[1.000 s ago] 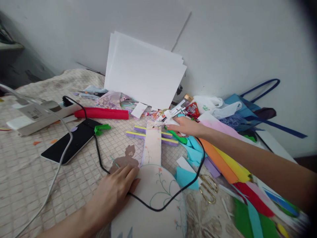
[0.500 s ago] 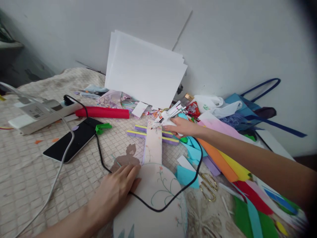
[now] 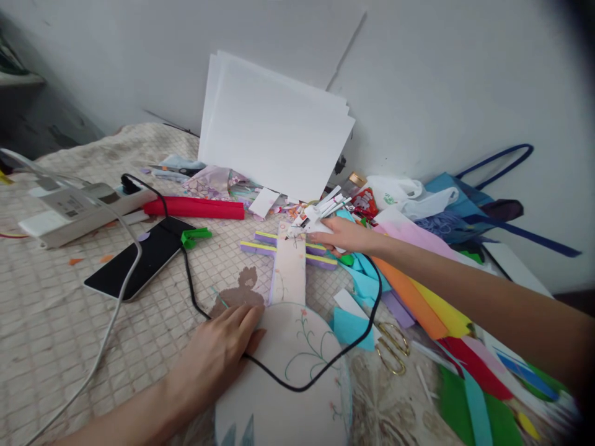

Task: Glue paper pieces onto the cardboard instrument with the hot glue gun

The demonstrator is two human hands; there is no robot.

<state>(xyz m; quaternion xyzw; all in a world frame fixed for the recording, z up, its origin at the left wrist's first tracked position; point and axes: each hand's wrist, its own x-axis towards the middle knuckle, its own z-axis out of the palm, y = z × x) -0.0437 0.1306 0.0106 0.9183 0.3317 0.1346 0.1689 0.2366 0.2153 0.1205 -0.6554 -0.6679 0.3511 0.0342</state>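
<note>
On the quilted cover, seen from the head camera, a pale floral paper cut-out shaped like a long-necked instrument lies nearest the viewer, its narrow neck pointing toward the wall. The left hand lies flat and open on the left edge of the cut-out's round body, fingers spread, gripping nothing. The right hand reaches to the far end of the neck and is closed around a white glue gun, whose tip sits at the top of the neck. Two purple and yellow foam strips cross under the neck there. A black cord loops over the round body and runs back past the right hand. Just left of the neck lies a brown paper silhouette. Farther left of the cut-out are a black phone, a green clip, a red foam roll and a white power strip. Beyond the neck, white sheets lean on the wall. Right of the cut-out lie gold scissors, light blue paper scraps and a fan of coloured felt sheets; behind these sits a blue bag.
</note>
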